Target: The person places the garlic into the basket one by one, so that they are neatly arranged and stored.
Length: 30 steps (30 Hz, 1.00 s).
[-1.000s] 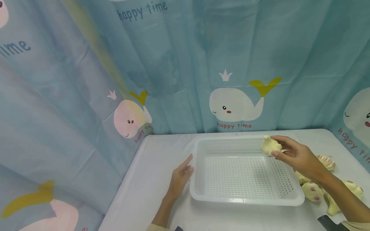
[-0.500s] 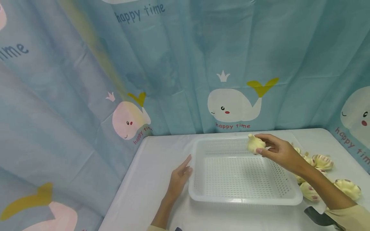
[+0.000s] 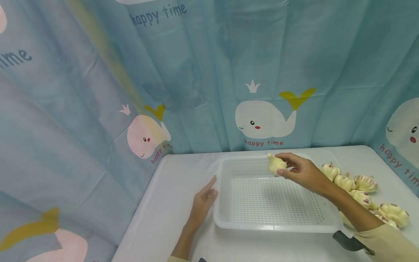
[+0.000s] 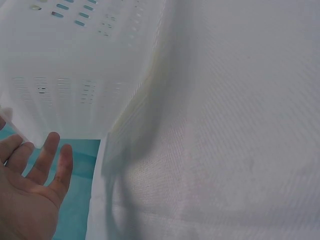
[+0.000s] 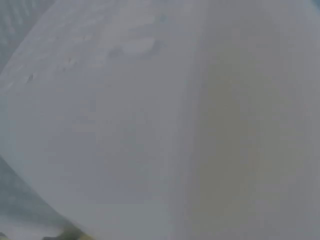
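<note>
My right hand [image 3: 302, 173] pinches a pale garlic bulb [image 3: 275, 165] between thumb and fingers, over the back part of a white plastic basket [image 3: 271, 227]. The bulb's stem points up. My left hand [image 3: 201, 205] is at the basket's left side, its fingers fairly straight and at or near the rim. In the left wrist view, that left hand [image 4: 30, 200] has its fingers spread by the basket's corner [image 4: 75, 55]. Only the blurred basket wall [image 5: 115, 135] fills most of the right wrist view; the right hand is hidden there.
Several garlic bulbs [image 3: 361, 196] with purplish marks lie in a group right of the basket, partly behind the right forearm. A white cloth [image 3: 176, 182] covers the table. Blue curtains [image 3: 203, 91] with whale prints stand behind and at both sides.
My right hand has carried the garlic bulb leftward over the basket, uncovering more of the bulbs on the right. The left hand stays at the basket's left side.
</note>
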Each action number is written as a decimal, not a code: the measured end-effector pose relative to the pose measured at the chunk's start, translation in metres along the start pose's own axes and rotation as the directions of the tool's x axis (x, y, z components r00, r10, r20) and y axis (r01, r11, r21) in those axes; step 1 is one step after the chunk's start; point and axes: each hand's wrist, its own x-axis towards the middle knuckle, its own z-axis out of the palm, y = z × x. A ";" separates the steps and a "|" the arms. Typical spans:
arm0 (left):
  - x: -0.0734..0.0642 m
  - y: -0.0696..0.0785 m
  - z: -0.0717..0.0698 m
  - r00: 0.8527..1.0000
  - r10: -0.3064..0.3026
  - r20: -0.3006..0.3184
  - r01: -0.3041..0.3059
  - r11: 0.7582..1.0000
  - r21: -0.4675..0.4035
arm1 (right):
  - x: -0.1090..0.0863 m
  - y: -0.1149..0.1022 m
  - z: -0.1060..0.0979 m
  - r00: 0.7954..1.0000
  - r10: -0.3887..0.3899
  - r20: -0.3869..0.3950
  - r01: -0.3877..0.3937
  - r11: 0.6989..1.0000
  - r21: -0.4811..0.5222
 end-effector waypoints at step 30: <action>-0.002 0.002 0.002 1.000 0.008 -0.006 -0.008 1.000 -0.007 | 0.015 -0.020 -0.007 0.999 -0.021 0.025 0.022 0.999 -0.033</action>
